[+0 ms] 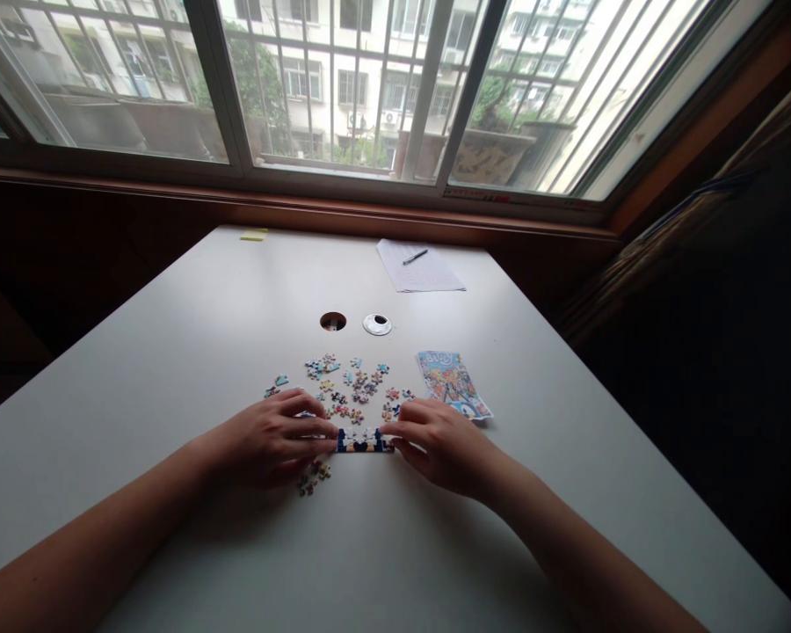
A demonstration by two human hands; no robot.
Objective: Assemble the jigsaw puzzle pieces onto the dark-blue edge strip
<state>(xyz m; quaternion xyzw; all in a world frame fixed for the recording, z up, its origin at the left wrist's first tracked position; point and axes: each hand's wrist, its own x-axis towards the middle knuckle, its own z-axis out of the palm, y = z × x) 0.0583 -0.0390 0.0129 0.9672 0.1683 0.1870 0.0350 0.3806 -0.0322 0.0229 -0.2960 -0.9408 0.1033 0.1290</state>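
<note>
A short strip of joined jigsaw pieces [360, 440], dark blue, white and tan, lies flat on the white table. My left hand [273, 437] has its bent fingers closed against the strip's left end. At the opposite end, the fingers of my right hand [439, 440] are curled and press on the strip's right edge. Loose jigsaw pieces [366, 385] are scattered just beyond both hands. A small cluster of pieces [314, 477] sits beside my left hand, on the near side. My fingers hide both ends of the strip.
A picture sheet marked "Bluey" [449, 382] lies beyond my right hand. Farther back are a round hole [333, 322] in the table [138, 352], a loose round cover [377, 324], paper [418, 274] with a pen [415, 258], and yellow sticky notes [254, 235]. A barred window stands behind.
</note>
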